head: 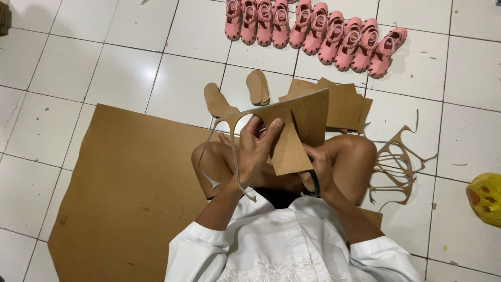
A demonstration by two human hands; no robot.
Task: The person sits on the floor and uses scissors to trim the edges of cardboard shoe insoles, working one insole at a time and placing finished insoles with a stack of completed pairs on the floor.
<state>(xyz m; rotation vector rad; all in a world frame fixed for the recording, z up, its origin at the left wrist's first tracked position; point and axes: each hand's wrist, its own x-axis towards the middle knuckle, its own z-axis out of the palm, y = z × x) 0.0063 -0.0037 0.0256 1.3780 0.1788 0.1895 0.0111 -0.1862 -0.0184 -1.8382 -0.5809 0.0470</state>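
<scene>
While the person sits cross-legged on the white tiled floor (130, 68), the head view shows the left hand (257, 151) clenched around a brown cardboard sheet (297, 130), thumb on its near face, holding it up above the knees. Sole-shaped holes are already cut out of this sheet, so thin strips (229, 151) hang from its left edge. Just right of the sheet and partly hidden behind it, the right hand (319, 172) is closed around black-handled scissors (314, 183); their blades are not visible, so where they bite cannot be told. Beyond the sheet lie cut insole shapes (258, 87) and a stack of cardboard pieces (344, 104), and farther still a row of pink children's shoes (313, 28). Left of the sheet a large cardboard panel (130, 183) is spread on the floor; right of it lies a tangle of offcut strips (396, 167), with a yellow bag (486, 198) at the frame's edge. As a judgement, the dangling strips could snag or tear, and the left fingers sit near the hidden blades, so a slip might nick them or spoil the outline.
</scene>
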